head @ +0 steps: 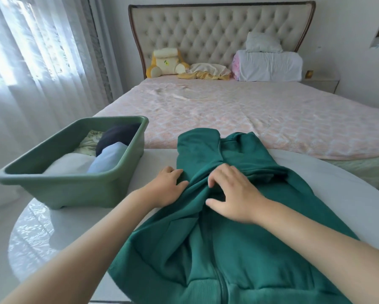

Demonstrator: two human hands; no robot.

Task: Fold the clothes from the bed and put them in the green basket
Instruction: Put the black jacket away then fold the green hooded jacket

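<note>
A yellow plush toy [166, 62] and white folded bedding [269, 65] sit against the tufted headboard [206, 31].

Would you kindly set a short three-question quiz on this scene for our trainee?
1. True or false: the green basket stands on the floor.
2. Which garment do the left hand and right hand touch? A) white shirt B) green hoodie C) navy trousers
3. Fill in: the plush toy sits against the ______.
Key: 1 false, it stands on the white table; 2 B; 3 headboard.
</note>
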